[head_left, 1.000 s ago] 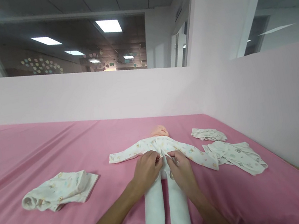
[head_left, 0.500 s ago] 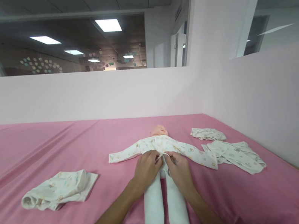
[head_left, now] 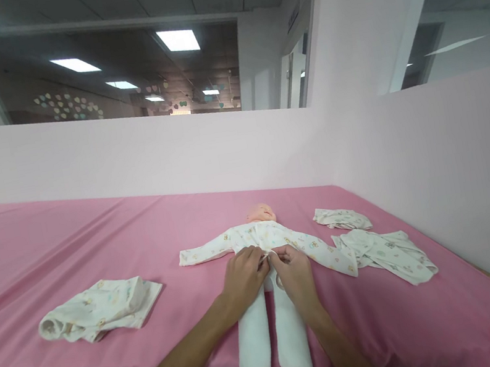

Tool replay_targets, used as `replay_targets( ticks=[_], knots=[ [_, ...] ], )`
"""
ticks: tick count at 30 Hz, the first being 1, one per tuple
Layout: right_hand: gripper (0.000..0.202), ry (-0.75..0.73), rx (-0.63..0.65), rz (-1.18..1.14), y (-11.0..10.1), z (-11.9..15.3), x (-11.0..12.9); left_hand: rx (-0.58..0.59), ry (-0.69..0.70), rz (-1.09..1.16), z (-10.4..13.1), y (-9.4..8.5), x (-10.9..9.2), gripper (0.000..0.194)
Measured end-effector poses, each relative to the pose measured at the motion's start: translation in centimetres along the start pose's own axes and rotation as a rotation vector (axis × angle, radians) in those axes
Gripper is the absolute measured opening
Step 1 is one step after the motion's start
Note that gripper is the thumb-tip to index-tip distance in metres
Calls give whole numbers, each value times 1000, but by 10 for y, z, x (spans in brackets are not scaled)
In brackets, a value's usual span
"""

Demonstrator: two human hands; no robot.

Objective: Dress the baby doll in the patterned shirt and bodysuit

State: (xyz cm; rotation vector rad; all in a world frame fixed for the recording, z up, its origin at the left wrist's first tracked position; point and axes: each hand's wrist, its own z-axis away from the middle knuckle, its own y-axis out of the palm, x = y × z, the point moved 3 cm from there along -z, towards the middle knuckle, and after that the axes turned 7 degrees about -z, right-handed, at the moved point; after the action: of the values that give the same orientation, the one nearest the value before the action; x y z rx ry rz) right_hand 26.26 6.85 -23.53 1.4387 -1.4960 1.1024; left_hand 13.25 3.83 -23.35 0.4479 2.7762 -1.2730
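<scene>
A training room set up inside an office building

Pale partition walls (head_left: 239,147) fence in a desk (head_left: 96,246) draped in pink cloth at the frame's centre; above them, upper left, run grid ceiling tiles, panel lights (head_left: 178,40) and paper hearts (head_left: 67,106) on a far wall.

Both our forearms come in from the bottom edge and angle toward each other. Our left hand (head_left: 244,274) and right hand (head_left: 293,270) sit knuckles up, nearly touching, with fingertips curled and pinched right where the two hands meet.
</scene>
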Motion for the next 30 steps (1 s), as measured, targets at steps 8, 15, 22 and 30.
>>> replay_targets(
  ticks=[8, 15, 22, 30],
  knots=[
    [20, 4, 49, -42, 0, 4, 6, -63, 89, -131, 0, -3, -5, 20],
    [14, 18, 27, -80, 4, 6, 13, -116, 144, -141, 2, -6, -6, 18],
    [16, -28, 39, 13, 3, 8, 14, -110, 138, -135, 2, -7, -7, 20],
    [18, -237, -9, 159, 8, 22, 25, -88, 144, -115, 4, -7, -5, 13]
  ],
)
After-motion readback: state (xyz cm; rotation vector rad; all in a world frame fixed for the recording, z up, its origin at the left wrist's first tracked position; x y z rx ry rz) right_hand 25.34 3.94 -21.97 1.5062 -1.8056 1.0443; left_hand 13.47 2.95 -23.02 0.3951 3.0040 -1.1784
